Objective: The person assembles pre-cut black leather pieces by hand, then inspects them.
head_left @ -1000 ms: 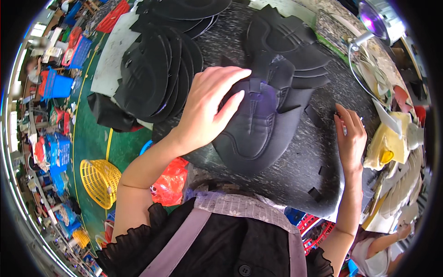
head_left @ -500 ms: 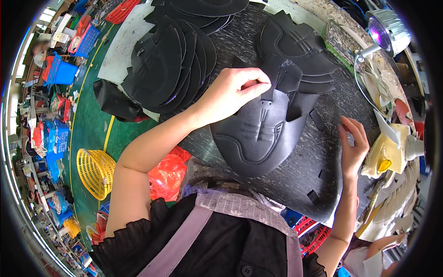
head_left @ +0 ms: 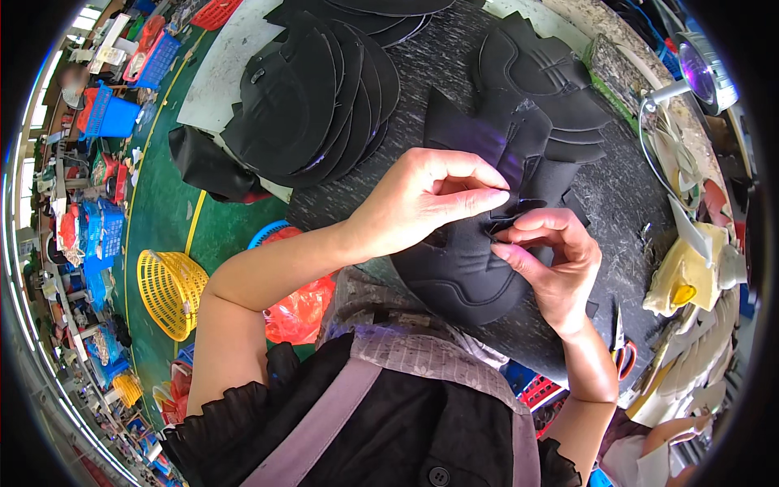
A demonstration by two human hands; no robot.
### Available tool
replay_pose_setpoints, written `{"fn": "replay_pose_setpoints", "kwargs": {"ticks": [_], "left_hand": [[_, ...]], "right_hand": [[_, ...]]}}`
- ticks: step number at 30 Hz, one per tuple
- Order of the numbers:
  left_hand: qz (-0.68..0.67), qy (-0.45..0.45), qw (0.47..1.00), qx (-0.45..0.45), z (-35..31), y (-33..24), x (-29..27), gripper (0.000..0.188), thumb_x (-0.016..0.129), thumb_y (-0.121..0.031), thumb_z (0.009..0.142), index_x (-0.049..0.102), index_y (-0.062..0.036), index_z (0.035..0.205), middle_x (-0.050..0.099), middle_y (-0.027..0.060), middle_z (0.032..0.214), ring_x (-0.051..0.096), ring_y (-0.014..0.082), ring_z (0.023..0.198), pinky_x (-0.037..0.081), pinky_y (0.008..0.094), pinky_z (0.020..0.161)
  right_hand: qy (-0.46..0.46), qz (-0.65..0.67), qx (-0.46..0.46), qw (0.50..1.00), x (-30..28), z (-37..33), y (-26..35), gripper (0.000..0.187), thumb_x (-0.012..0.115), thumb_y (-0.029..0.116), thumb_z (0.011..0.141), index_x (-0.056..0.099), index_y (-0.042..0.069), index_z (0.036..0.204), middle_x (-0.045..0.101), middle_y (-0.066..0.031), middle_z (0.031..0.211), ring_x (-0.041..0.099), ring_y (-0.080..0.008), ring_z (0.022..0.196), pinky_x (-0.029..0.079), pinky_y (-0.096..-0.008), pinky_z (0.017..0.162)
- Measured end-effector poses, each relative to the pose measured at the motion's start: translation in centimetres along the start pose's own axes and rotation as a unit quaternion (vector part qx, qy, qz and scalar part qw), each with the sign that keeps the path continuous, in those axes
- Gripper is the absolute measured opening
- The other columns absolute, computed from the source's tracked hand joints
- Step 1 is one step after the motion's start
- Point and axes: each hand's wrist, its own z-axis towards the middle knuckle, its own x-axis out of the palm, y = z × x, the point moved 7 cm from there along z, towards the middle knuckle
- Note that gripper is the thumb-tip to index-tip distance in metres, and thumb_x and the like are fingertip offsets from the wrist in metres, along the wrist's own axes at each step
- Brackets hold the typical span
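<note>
A black shoe upper piece with raised stitched lines lies under both hands at the near middle of the table. My left hand is closed in a pinch at the upper's tongue area, thumb against forefinger. Beside it, my right hand pinches at the same spot, close to the left fingertips. A small dark strip shows between the two hands, but the fingers hide just what each one grips. Beyond them, more black uppers lie overlapped on the dark speckled tabletop.
Stacked black uppers stand at the left. Orange-handled scissors lie beside my right forearm. A lamp leans in at the far right, above a yellow cloth. Left of the table are a yellow basket and a red plastic bag.
My right hand has come leftward from the table's right side to meet the left hand and pinches there. The left hand has shifted right and slightly nearer. Scissors now show by the right forearm.
</note>
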Motion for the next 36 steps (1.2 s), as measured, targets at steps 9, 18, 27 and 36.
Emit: {"fn": "replay_pose_setpoints", "kwargs": {"ticks": [9,18,27,36], "left_hand": [[-0.039,-0.004,0.999,0.003,-0.5,0.1,0.1,0.014,0.062,-0.001,0.088,0.066,0.0025,0.101,0.064,0.0026,0.09,0.057,0.0047,0.081,0.044,0.0187,0.066],[0.0,-0.072,0.997,-0.015,-1.6,0.2,0.0,0.012,0.063,-0.001,0.088,0.066,0.0033,0.099,0.065,0.0033,0.085,0.059,0.0042,0.078,0.046,0.0175,0.067],[-0.004,-0.115,0.993,0.016,-2.5,0.0,0.3,0.011,0.064,0.001,0.087,0.066,0.0028,0.097,0.066,0.0035,0.083,0.059,0.0038,0.076,0.044,0.0182,0.063],[0.211,-0.099,0.94,0.249,-3.3,-3.1,1.1,0.016,0.069,0.007,0.075,0.067,0.0013,0.09,0.069,0.0124,0.084,0.068,0.0188,0.071,0.051,0.0263,0.06]], "right_hand": [[-0.005,0.035,0.027,0.999,0.3,0.0,-0.3,0.026,0.072,-0.01,0.074,0.057,0.0,0.092,0.065,-0.0077,0.083,0.067,-0.0157,0.082,0.054,-0.026,0.075],[-0.048,0.031,0.001,0.998,0.1,-0.5,-1.2,0.03,0.075,-0.009,0.072,0.052,0.003,0.087,0.064,-0.0074,0.083,0.066,-0.0144,0.08,0.054,-0.0258,0.074],[-0.062,0.085,0.0,0.994,-0.1,-1.1,-1.0,0.031,0.076,-0.01,0.071,0.051,0.005,0.083,0.062,-0.0058,0.083,0.065,-0.0131,0.081,0.053,-0.027,0.077],[-0.065,-0.073,-0.103,0.99,-0.6,1.2,1.0,0.039,0.08,-0.005,0.067,0.054,0.002,0.096,0.06,-0.0043,0.085,0.059,-0.0104,0.078,0.049,-0.0253,0.072]]}}
